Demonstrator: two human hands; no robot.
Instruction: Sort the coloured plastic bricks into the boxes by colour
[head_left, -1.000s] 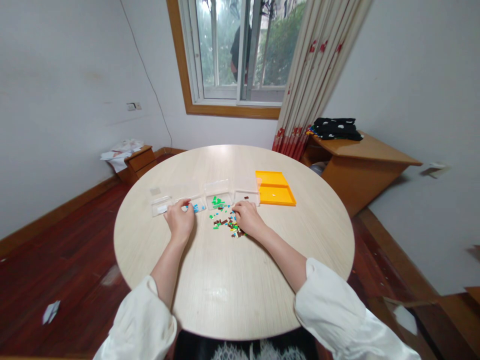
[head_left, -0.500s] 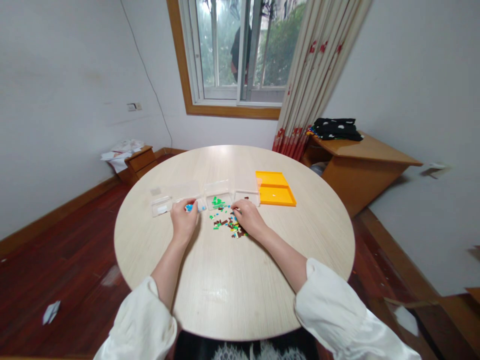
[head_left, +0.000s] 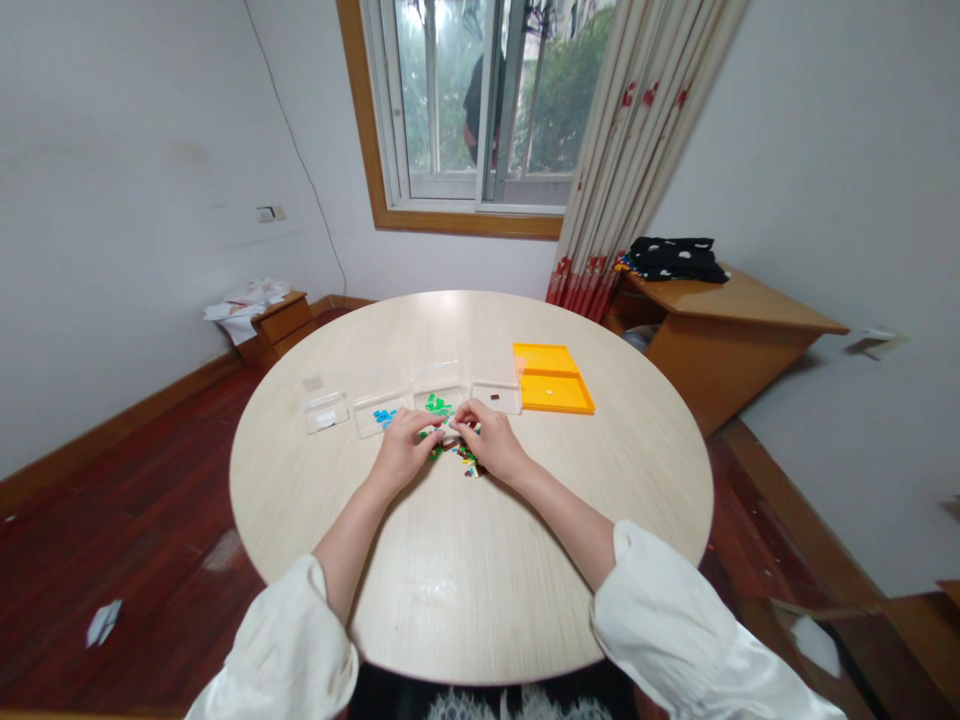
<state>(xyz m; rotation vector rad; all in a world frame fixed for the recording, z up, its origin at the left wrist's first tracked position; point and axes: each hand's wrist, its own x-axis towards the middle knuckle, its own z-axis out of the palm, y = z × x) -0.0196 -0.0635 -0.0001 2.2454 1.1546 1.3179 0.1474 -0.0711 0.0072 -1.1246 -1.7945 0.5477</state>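
Over a heap of small mixed toy bricks (head_left: pixel 470 466), my two hands have come close together. My left hand (head_left: pixel 405 447) reaches in from the left with its thumb and forefinger a little apart. From the right, my right hand (head_left: pixel 491 438) has its thumb and fingertips pinched over the heap; whatever is between them is too small to make out. Behind the hands, one clear box (head_left: pixel 362 429) contains blue pieces (head_left: pixel 384 418). Green pieces (head_left: pixel 436 404) lie in the clear box beside it. A dark brown piece (head_left: pixel 494 397) lies in another clear box (head_left: pixel 510 403).
A small clear box (head_left: pixel 309 424) with a white piece stands at the left end of the row. An opened yellow case (head_left: pixel 559 405) lies at the right end. All rest on a round pale table (head_left: pixel 465 570). A wooden desk (head_left: pixel 742 330) stands beyond it to the right.
My left hand has moved right from the box of blue pieces to the brick heap, uncovering that box. My right hand has shifted slightly, and its fingertips are now near the left hand's.
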